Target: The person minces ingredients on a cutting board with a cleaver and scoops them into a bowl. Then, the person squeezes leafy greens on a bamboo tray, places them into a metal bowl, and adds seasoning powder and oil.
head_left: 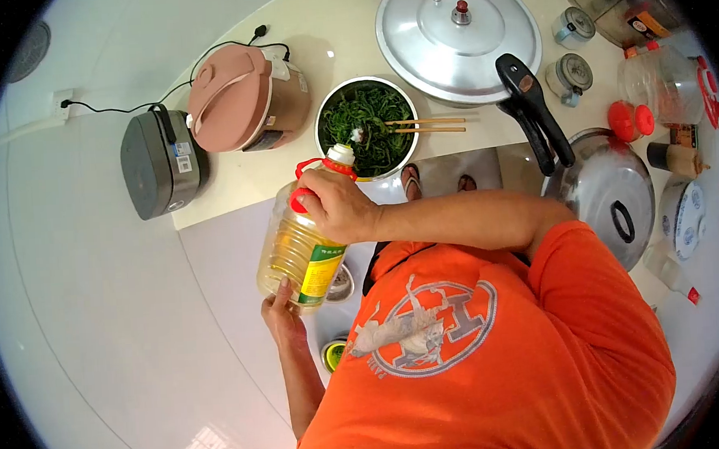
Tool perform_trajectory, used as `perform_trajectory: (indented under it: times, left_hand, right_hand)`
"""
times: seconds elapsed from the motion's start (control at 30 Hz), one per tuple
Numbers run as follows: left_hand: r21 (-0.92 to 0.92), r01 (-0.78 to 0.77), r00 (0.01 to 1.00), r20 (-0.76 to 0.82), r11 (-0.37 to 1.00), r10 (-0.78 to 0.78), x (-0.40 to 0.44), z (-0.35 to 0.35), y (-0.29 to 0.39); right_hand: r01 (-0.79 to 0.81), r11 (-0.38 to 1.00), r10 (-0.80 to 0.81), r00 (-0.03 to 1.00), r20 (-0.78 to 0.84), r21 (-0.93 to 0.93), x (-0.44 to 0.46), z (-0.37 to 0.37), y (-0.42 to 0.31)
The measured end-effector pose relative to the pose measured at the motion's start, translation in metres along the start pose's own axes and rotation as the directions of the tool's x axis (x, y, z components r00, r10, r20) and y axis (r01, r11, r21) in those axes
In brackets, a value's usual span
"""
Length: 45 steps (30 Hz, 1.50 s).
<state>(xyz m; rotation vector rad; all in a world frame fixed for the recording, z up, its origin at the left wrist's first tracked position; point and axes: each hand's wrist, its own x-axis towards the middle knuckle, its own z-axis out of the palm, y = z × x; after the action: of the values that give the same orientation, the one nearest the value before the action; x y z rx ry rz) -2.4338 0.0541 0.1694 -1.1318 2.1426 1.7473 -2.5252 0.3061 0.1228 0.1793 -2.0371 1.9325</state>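
Note:
A large clear oil bottle (287, 244) with yellow oil and a green-and-yellow label tilts toward a white-rimmed bowl (414, 146). My right hand (338, 205) grips its upper part, near the red handle; a round red cap (301, 200) shows at the fingers. Low on the bottle, my left hand (283, 314) supports it with the thumb against its side. The open mouth (341, 154) is at the bowl's near edge. Dark green leafy vegetables (370, 114) fill the bowl, with a small white patch on top. Two wooden chopsticks (431, 125) rest across its right rim.
Left of the bowl stand a pink cooker (227, 97) and a dark grey cooker (157, 166). A pressure-cooker lid (455, 36) with black handles lies behind right. A metal lid (601, 187), jars (575, 75) and bottles line the right. Small bowls (341, 285) are below the counter edge.

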Motion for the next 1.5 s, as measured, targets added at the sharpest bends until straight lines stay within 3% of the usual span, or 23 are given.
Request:
perform_trajectory:
  times: [0.17,0.47,1.5]
  left_hand:
    - [-0.065,-0.049,0.998,-0.045,0.997,0.047,-0.007,0.011,0.004]
    - [-0.01,-0.063,0.996,-0.062,0.998,0.063,-0.005,0.003,0.005]
    - [-0.041,-0.017,0.999,-0.052,0.999,0.015,-0.003,-0.002,-0.002]
  right_hand:
    - [-0.004,1.0,0.004,1.0,-0.014,0.001,-0.001,0.001,0.0]
    - [-0.009,1.0,0.009,1.0,-0.002,0.012,-0.001,0.003,0.003]
    - [-0.033,0.999,0.033,0.999,0.015,0.016,0.0,0.002,-0.002]
